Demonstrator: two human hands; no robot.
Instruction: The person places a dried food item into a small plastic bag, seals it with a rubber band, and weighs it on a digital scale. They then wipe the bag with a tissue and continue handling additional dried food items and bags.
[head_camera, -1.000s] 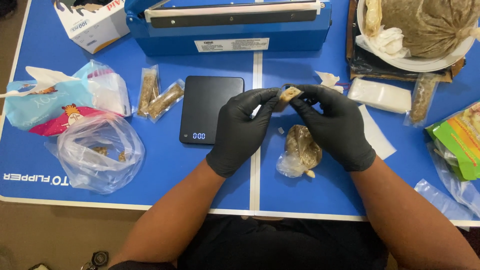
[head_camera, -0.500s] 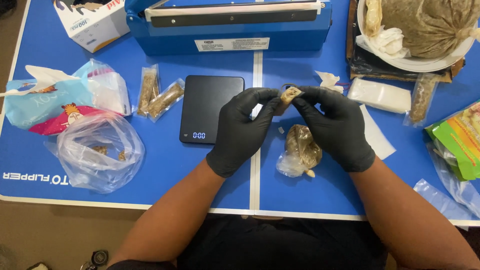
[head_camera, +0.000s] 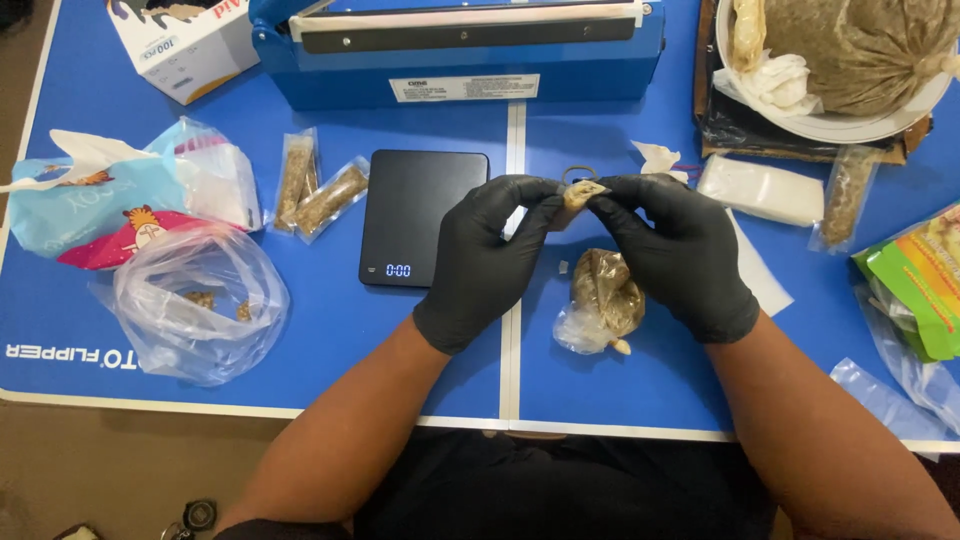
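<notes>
Both gloved hands, left hand (head_camera: 488, 262) and right hand (head_camera: 678, 252), pinch a small tan piece (head_camera: 582, 192) between their fingertips, directly above a filled plastic bag (head_camera: 602, 296).

Shot from a single head-worn camera, aimed steeply down and slightly forward over a blue table (head_camera: 330, 330). Held close, with the black digital scale (head_camera: 420, 215) just left of frame centre. Reached beyond the scale to a blue heat sealer (head_camera: 460, 50) at the top edge. Took in the wearer's forearms and lap below the scale.
</notes>
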